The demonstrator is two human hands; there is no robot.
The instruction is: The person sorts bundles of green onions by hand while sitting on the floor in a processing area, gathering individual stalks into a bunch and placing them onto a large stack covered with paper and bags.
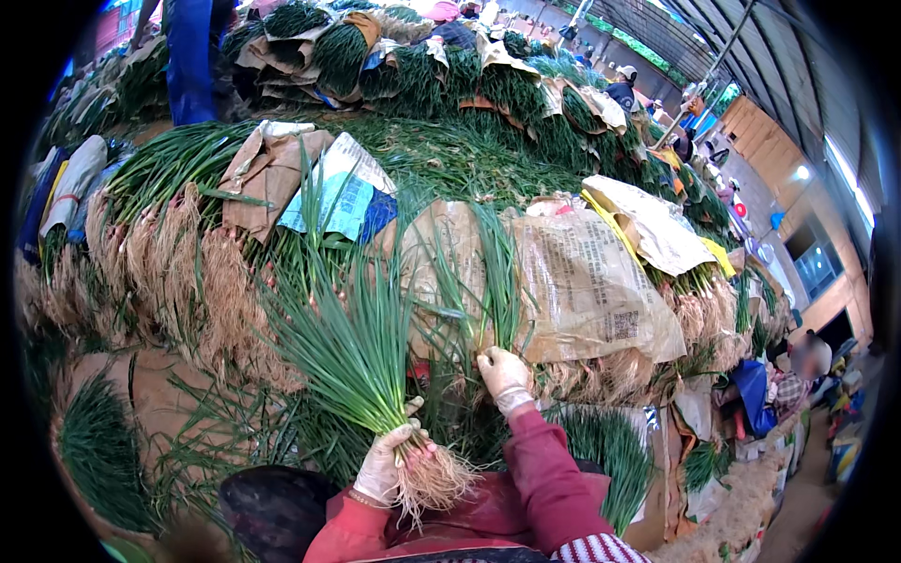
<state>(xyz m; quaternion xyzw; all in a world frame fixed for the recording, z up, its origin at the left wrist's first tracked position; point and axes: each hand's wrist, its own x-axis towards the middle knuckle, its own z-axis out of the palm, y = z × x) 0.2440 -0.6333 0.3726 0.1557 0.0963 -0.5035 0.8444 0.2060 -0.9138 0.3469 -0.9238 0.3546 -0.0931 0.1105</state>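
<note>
My left hand (386, 459), in a pale glove, is closed round a bunch of green onions (373, 352) just above the pinkish bulbs. The long leaves fan up and away from me, and the pale roots hang over my lap. To its right, my gloved right hand (501, 373) pinches the lower end of a few green onion stalks (498, 281). Their leaves lie over a translucent brown plastic sheet (584, 281) bearing print. The fingers of my right hand hide the stalk ends.
A long heap of green onions with hanging roots (232, 295) runs across in front, partly under brown paper (271, 176) and a white sheet (647, 222). Loose leaves (204, 429) litter the ground at left. A leafy bundle (605, 450) stands beside my right arm. A person (795, 387) sits at far right.
</note>
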